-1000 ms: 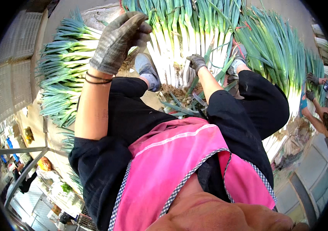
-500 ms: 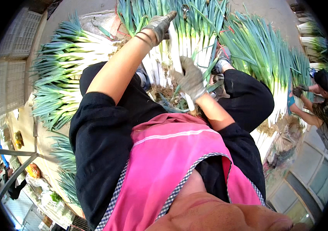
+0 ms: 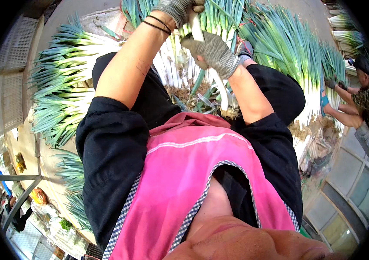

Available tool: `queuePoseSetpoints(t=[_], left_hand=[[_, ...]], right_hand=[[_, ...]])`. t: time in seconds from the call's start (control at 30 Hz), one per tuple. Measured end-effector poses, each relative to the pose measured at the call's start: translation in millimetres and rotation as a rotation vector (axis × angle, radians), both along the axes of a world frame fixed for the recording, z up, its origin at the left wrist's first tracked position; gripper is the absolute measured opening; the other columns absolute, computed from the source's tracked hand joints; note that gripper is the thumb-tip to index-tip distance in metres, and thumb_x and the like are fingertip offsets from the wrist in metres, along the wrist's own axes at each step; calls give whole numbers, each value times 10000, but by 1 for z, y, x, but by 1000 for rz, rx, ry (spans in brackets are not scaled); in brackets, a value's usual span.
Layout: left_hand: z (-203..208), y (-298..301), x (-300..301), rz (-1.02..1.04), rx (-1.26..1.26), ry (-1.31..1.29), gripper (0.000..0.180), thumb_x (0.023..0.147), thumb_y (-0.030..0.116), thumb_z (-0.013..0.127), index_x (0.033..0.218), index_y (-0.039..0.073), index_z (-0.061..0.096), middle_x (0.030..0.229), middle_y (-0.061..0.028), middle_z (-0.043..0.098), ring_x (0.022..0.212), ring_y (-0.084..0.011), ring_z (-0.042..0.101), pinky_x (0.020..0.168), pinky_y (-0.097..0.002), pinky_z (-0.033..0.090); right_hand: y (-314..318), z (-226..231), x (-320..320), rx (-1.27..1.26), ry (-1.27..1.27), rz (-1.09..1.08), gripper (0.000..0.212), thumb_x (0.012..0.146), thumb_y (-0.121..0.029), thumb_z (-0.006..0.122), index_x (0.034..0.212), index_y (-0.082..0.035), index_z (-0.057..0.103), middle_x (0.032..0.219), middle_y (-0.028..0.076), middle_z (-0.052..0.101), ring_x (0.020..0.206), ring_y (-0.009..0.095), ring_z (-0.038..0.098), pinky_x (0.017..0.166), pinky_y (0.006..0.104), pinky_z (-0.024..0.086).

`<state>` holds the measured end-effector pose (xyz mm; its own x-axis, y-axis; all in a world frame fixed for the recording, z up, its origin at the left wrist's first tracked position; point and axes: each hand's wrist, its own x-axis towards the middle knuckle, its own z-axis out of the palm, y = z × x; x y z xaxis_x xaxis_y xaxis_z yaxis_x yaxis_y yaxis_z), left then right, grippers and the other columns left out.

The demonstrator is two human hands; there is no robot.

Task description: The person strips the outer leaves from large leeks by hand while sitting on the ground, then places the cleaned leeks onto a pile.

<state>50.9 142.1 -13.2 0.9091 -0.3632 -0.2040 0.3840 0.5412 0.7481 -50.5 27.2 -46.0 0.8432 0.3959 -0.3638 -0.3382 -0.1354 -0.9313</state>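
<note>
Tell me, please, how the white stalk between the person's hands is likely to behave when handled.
The white stalk is probably fairly stiff, as its length below the right hand sticks out with only a slight curve. It looks light for its length, being slim. Its smooth surface may be a little slippery, though the gloves should help grip.
</note>
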Motion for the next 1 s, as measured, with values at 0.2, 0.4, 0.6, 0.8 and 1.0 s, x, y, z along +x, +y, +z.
queuePoseSetpoints(t=[0.2,0.4,0.6,0.8,1.0], left_hand=[[-35,43,53,97,66,35,234,848,369,469,727,173,429,504,77,306,374,-56,263,334,-196,208],[-47,73,75,60,-121,23,222,845,334,495,714,165,433,500,76,294,374,-48,237,331,-197,192],[-53,86,88,157,-81,16,212,839,313,513,741,141,438,495,70,295,362,-57,231,325,-196,201],[-51,95,95,205,-55,-45,229,833,338,516,724,156,429,514,68,328,373,-55,261,330,-192,218],[-27,59,50,473,106,-147,312,751,273,642,618,75,442,504,-14,432,398,-117,404,381,-244,352]], right_hand=[[-30,-63,-61,-107,-5,-8,280,768,-310,574,854,-46,533,556,1,486,464,69,449,427,219,364],[-45,-63,-89,-49,11,-239,253,784,-270,569,879,-43,510,579,-4,484,443,64,408,415,199,328],[-56,-86,-87,-107,-595,-176,146,833,-178,491,845,-34,505,629,14,523,589,51,480,471,195,366],[-56,-78,-83,252,151,-330,127,847,-163,465,838,-44,508,621,38,525,445,46,440,394,163,322],[-57,-87,-80,142,32,-480,213,831,-175,486,938,3,534,646,52,545,477,100,510,444,207,395]])
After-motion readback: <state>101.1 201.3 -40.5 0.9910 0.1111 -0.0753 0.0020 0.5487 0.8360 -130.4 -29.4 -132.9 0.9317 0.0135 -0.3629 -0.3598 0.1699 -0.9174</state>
